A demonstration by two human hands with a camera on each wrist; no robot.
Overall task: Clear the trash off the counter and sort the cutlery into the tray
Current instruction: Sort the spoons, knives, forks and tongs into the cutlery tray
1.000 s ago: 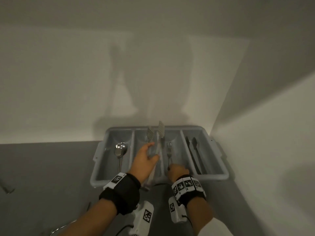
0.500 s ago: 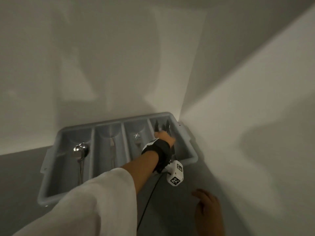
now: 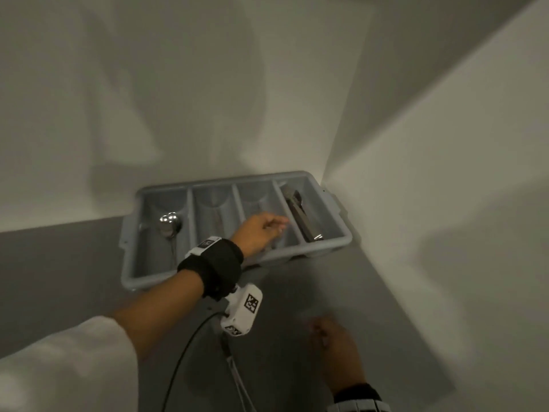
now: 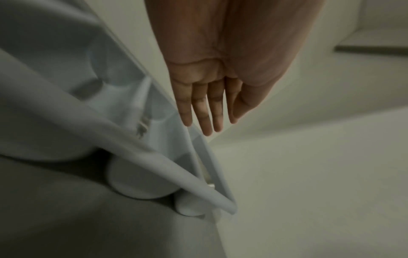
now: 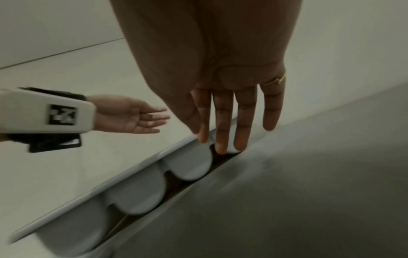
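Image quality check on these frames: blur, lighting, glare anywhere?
Head view: dim, soft, right hand smeared, glare on the spoon bowl. Left wrist view: tray rim motion-blurred, left hand sharper. Right wrist view: tray underside streaked, counter in shadow.

A kitchen corner: grey counter, white walls, compartmented cutlery tray.

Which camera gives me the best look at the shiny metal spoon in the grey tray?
The head view: the shiny metal spoon lies in plain sight in the leftmost compartment of the grey plastic cutlery tray. The left wrist view shows only blurred tray interior; the right wrist view shows just the tray's outside.
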